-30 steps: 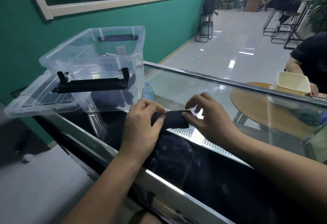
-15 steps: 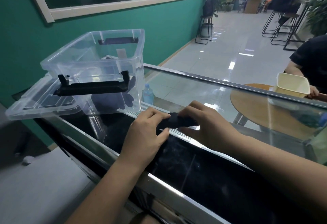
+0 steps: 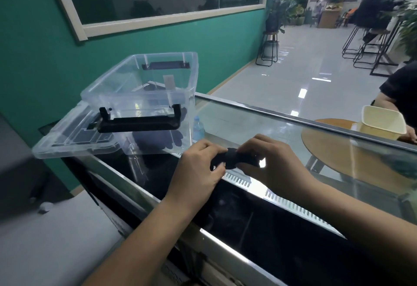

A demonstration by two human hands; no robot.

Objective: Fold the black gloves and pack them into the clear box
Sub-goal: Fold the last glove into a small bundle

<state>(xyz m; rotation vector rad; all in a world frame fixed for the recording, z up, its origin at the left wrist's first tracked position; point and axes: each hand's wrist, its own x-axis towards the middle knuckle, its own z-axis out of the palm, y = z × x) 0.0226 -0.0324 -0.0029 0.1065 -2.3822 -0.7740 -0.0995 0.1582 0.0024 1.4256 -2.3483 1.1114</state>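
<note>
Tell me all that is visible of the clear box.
The clear box is see-through plastic, rectangular, open on top, upright on the glass counter. One black handle sits on its near wall, another on the far wall. Its clear lid lies at its left side. Dark glove shapes show through the wall. Neither left hand nor right hand touches it.

Far left on the glass counter (image 3: 259, 125): box (image 3: 144, 91), sitting on its lid (image 3: 67, 143), with packed gloves (image 3: 158, 141) inside by the near wall. Just right of the box: bottle (image 3: 198, 127). Near centre: glove (image 3: 234, 161), held between left hand (image 3: 198, 170) and right hand (image 3: 279, 163). Far right: tub (image 3: 381, 123) on round table (image 3: 334, 150).
</note>
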